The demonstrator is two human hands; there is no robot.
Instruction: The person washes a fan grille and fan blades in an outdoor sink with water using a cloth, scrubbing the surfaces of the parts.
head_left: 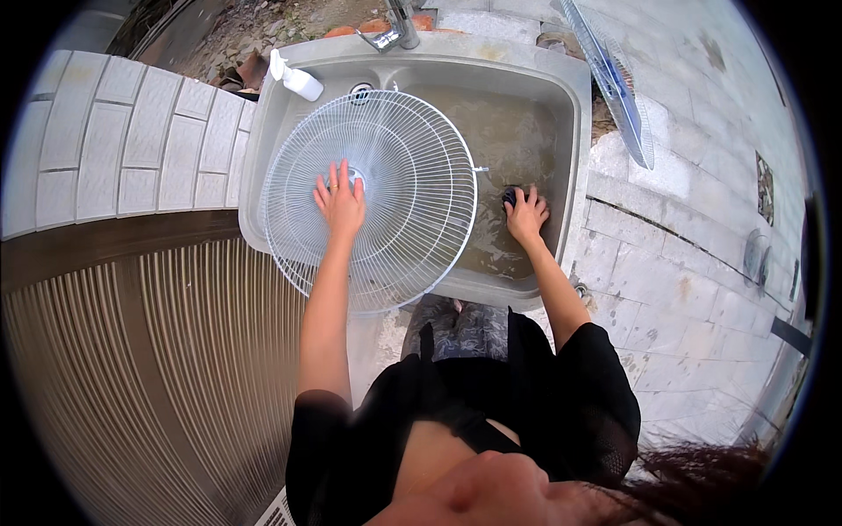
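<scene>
The left hand (pixel 340 200) lay flat on the hub of the white wire fan guard (pixel 373 197), fingers spread and pressing down, gripping nothing, just palm against the centre. That guard sat tilted across the left part of the grey stone sink (pixel 574 114), its near-left edge hanging out over the sink's rim and its far side reaching toward the drain (pixel 360 89). Over on the right, the right hand (pixel 526 215) was down in the murky brown water, fingers curled over a small dark object (pixel 510 195); whether it was truly clasped or only covered, I could not tell. A white spray bottle (pixel 296 79) lay on the far-left corner of the sink's rim, and a metal tap (pixel 395 31) stood at the far edge, in the middle. Well off to the far right, a second fan guard (pixel 614 74) with a blue centre leaned upright against the paved wall. To the left ran a ribbed brown panel (pixel 158 368), with pale tiles (pixel 123 140) beyond it.
</scene>
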